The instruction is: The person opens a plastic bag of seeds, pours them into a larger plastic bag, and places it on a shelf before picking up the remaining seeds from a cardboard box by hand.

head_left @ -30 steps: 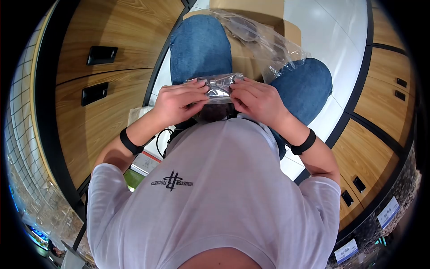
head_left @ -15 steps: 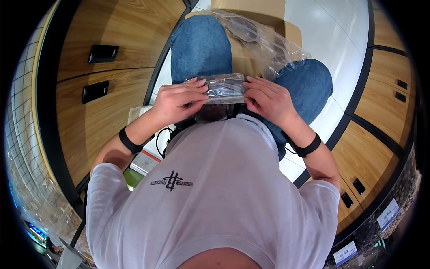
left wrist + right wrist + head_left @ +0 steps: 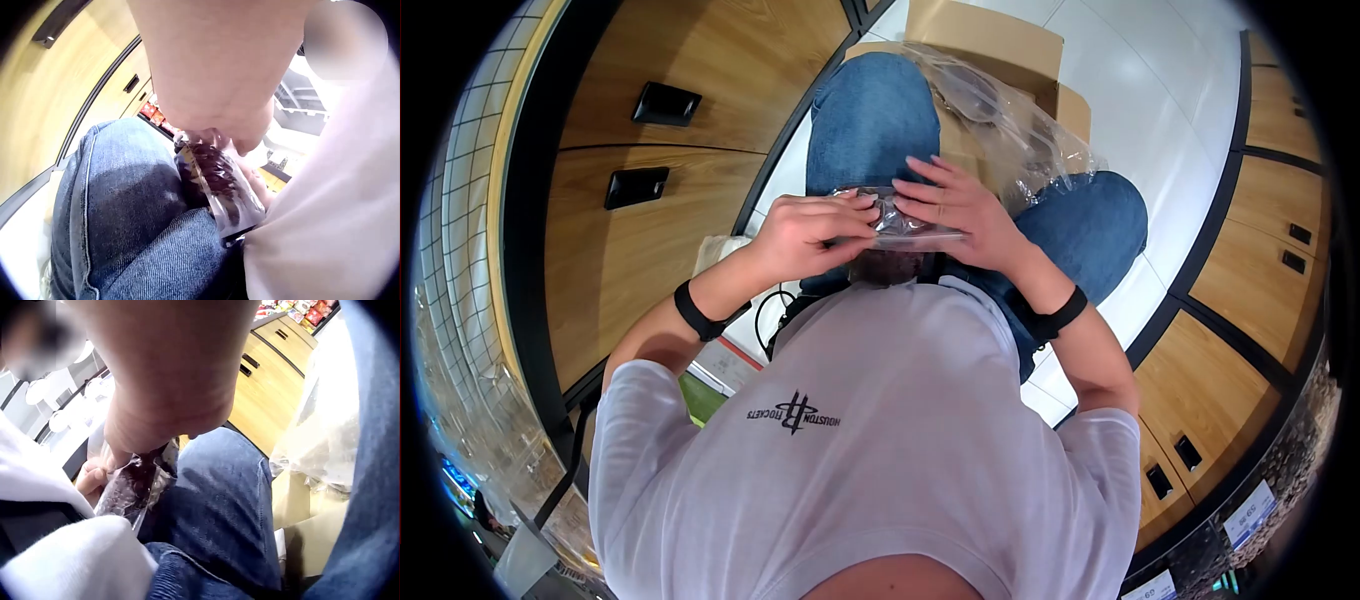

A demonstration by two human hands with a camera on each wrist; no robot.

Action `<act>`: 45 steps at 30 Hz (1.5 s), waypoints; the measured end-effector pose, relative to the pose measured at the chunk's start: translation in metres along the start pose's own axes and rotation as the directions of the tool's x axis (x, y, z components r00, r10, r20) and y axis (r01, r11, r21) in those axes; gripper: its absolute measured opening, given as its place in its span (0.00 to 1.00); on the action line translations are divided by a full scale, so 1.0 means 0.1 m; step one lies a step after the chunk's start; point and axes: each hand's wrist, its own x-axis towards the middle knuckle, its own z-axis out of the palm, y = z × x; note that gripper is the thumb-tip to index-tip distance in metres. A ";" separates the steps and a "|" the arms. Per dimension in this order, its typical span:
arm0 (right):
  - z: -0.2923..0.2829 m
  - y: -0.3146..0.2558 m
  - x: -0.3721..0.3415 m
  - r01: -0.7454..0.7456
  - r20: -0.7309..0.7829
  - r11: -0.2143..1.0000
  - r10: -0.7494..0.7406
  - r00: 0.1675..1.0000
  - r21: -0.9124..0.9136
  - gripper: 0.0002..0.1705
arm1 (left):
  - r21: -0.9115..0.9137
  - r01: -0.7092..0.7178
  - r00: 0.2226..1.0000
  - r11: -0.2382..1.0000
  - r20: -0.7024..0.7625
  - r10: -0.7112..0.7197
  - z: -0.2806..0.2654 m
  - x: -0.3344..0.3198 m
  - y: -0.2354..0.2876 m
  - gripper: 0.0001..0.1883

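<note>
A clear plastic bag (image 3: 888, 267) with dark contents lies in the lap, close against the white shirt. Its upper part is shiny and crinkled, with a straight clear strip (image 3: 912, 242) across it. On the bag's left end, my left hand (image 3: 812, 236) pinches the plastic between curled fingers and thumb. My right hand (image 3: 962, 212) is on the right end, its fingers fairly straight and spread over the plastic. The left wrist view shows the bag (image 3: 219, 178) tilted beside the denim, its top hidden by the hand. From the right wrist, the bag (image 3: 134, 487) looks glossy and wrinkled.
An opened cardboard box (image 3: 990, 35) stands on the tiled floor beyond the knees, with a large loose clear plastic bag (image 3: 1000, 110) draped over it. Wooden cabinets (image 3: 730, 70) with black handles rise on the left, and more wooden cabinets (image 3: 1195, 400) line the right.
My right hand first slid right along the bag's top, then came back left with its fingers straightened and spread. My left hand keeps its pinch. The head view has shifted slightly.
</note>
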 end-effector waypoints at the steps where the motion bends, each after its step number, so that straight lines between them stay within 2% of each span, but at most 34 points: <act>1: 0.04 0.00 0.00 0.006 0.004 1.000 -0.006 1.000 0.002 0.31 | 0.004 0.003 1.000 1.000 -0.005 -0.003 -0.01 0.00 -0.01 0.11; 4: 0.14 -0.06 -0.02 0.015 -0.031 1.000 -0.016 0.999 -0.025 0.27 | -0.002 -0.012 1.000 1.000 -0.010 0.012 -0.01 -0.01 -0.02 0.11; 6: 0.10 -0.12 -0.02 0.076 0.013 0.978 -0.075 0.997 -0.192 0.28 | -0.013 -0.015 1.000 1.000 0.006 0.015 -0.02 -0.01 -0.01 0.11; 7: 0.10 -0.14 -0.02 0.075 0.012 0.979 -0.074 0.997 -0.192 0.28 | -0.013 -0.015 1.000 1.000 0.006 0.015 -0.02 -0.01 -0.01 0.11; 10: 0.12 -0.20 -0.01 0.082 -0.032 0.987 -0.087 0.996 -0.138 0.29 | -0.006 -0.030 0.999 1.000 0.013 0.030 -0.03 -0.02 -0.01 0.11; 13: 0.13 -0.21 -0.02 0.068 -0.063 0.994 -0.074 0.995 -0.091 0.29 | 0.060 -0.115 0.990 0.992 0.087 0.109 -0.04 -0.04 -0.01 0.13; 15: 0.13 -0.19 -0.07 0.028 -0.076 0.997 -0.022 0.997 0.069 0.29 | 0.094 -0.158 0.985 0.983 0.092 0.149 0.01 -0.09 -0.01 0.14; 22: 0.17 -0.20 -0.11 -0.060 -0.152 0.985 0.085 0.985 0.161 0.23 | 0.252 -0.120 0.993 0.960 0.025 0.118 0.17 -0.15 0.17 0.16; 26: 0.16 -0.17 -0.11 -0.084 -0.149 0.973 0.118 0.982 0.214 0.23 | 0.257 -0.127 0.990 0.958 0.088 0.108 0.05 -0.05 0.24 0.19; 28: 0.16 -0.16 -0.12 -0.092 -0.143 0.971 0.126 0.982 0.222 0.23 | 0.134 -0.053 0.986 0.990 0.166 0.030 -0.06 0.05 0.22 0.25; 29: 0.17 -0.15 -0.13 -0.082 -0.144 0.972 0.116 0.983 0.221 0.24 | 0.147 -0.100 0.975 0.984 0.211 0.067 -0.12 0.14 0.21 0.30; 30: 0.17 -0.14 -0.13 -0.072 -0.146 0.973 0.105 0.984 0.219 0.25 | 0.147 -0.100 0.975 0.984 0.212 0.068 -0.12 0.16 0.15 0.30; 32: 0.18 -0.14 -0.13 -0.074 -0.149 0.973 0.108 0.983 0.218 0.25 | 0.135 -0.030 0.967 0.990 0.255 -0.006 -0.12 0.16 0.06 0.31; 33: 0.18 -0.14 -0.13 -0.077 -0.152 0.973 0.112 0.982 0.217 0.25 | 0.049 0.046 0.956 0.998 0.289 -0.058 -0.11 0.14 0.05 0.34; 37: 0.15 -0.17 -0.13 -0.089 -0.141 0.964 0.127 0.982 0.249 0.25 | 0.134 -0.002 0.960 0.991 0.279 -0.036 -0.08 0.12 0.10 0.33; 40: 0.15 -0.16 -0.13 -0.086 -0.136 0.964 0.124 0.983 0.253 0.25 | 0.220 -0.066 0.972 0.973 0.236 0.012 -0.06 0.07 0.12 0.28; 42: 0.16 -0.14 -0.15 -0.144 -0.127 0.944 0.188 0.974 0.298 0.24 | 0.285 -0.151 0.968 0.947 0.235 0.084 -0.03 0.05 0.17 0.23; 45: 0.16 -0.13 -0.14 -0.125 -0.126 0.943 0.171 0.977 0.308 0.23 | 0.335 -0.166 0.976 0.928 0.192 0.106 0.02 0.02 0.18 0.19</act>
